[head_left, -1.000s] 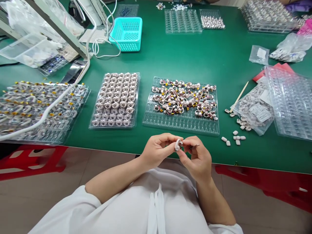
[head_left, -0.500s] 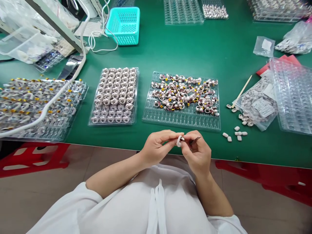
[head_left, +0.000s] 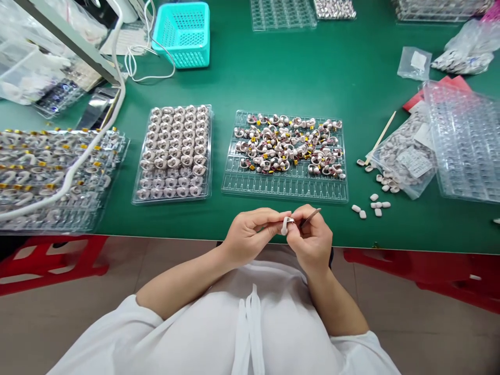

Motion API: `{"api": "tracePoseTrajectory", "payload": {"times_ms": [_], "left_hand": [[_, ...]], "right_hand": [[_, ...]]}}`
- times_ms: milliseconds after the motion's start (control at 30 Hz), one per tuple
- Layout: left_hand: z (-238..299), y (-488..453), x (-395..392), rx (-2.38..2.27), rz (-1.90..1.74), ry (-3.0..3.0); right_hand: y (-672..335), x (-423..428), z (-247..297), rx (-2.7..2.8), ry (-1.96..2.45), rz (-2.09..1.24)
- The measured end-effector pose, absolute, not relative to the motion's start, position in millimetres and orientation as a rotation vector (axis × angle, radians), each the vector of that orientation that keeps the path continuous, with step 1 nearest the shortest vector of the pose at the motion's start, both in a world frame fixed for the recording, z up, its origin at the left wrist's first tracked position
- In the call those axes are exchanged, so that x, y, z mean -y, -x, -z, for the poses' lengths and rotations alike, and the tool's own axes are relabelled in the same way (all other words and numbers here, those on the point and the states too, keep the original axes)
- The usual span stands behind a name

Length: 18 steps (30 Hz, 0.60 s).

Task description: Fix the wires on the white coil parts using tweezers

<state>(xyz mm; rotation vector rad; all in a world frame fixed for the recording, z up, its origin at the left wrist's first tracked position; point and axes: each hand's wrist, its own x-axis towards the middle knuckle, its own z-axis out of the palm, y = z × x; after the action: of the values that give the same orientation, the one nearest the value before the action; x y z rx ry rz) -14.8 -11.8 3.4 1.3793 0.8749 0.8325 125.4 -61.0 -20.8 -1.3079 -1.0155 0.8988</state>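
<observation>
My left hand [head_left: 248, 234] pinches a small white curved plastic piece [head_left: 285, 226] between thumb and fingertips, just off the front edge of the green table. My right hand [head_left: 312, 239] is closed around dark metal tweezers [head_left: 311, 216], whose back end sticks out up and to the right. Its thumb and index finger meet the right side of the curved piece. A clear tray [head_left: 285, 191] lies beyond my hands, heaped with similar pale curved parts [head_left: 289, 146] that carry yellow tabs. The fingers partly cover the piece and the tool's tips.
Left of centre stands a clear tray of pale shells [head_left: 175, 138]; farther left, stacked trays [head_left: 50, 177] lie under a white cable [head_left: 70, 174]. A turquoise basket [head_left: 183, 36] stands behind. At right are loose white caps [head_left: 377, 204], a bag of caps [head_left: 410, 153], a wooden stick [head_left: 380, 136] and clear trays [head_left: 464, 140].
The camera view has shifted slightly, so the table things appear farther left and a little higher. The tweezers have tilted, with more of the back end showing. Both hands still hold the curved piece.
</observation>
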Motion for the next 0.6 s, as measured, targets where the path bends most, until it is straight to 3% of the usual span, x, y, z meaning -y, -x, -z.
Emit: {"api": "tracePoseTrajectory", "payload": {"times_ms": [600], "left_hand": [[-2.2, 13.7, 14.7, -0.871, -0.825, -1.272]], "right_hand": [[-132.2, 63.2, 25.7, 1.132, 1.313, -0.844]]}}
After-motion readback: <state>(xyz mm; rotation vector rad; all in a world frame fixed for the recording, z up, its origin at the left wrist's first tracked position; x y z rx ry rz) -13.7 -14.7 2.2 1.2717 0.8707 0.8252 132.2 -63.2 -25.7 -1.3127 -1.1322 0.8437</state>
